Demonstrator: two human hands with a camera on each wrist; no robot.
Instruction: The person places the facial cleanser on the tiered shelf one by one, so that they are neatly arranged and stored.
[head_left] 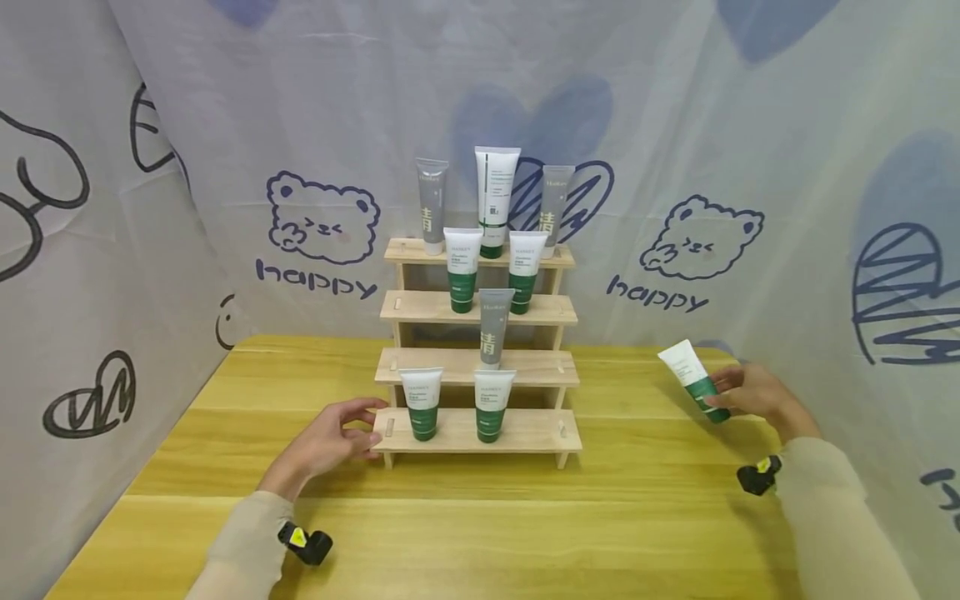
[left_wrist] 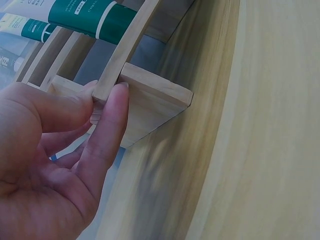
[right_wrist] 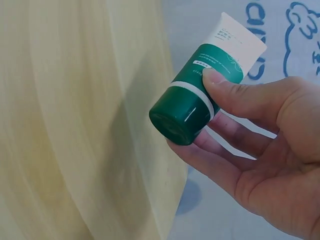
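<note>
A small white-and-green squeeze tube (head_left: 686, 367) is held tilted above the right side of the table by my right hand (head_left: 753, 396). Thumb and fingers pinch its green lower half, cap (right_wrist: 170, 122) downward, in the right wrist view. My left hand (head_left: 330, 442) grips the left end of the bottom step of a tiered wooden display stand (head_left: 528, 429), thumb and a finger on its edge (left_wrist: 112, 70). Two matching tubes, a left one (head_left: 423, 408) and a right one (head_left: 491, 408), stand on that step. A grey tube (head_left: 495, 325) stands one step higher.
Two more white-and-green tubes, left (head_left: 462, 275) and right (head_left: 525, 275), occupy the third step. On top, a tall white tube (head_left: 495, 192) stands between two grey ones (head_left: 432, 200). Behind the wooden table (head_left: 525, 533) hangs a printed cloth (head_left: 360, 108).
</note>
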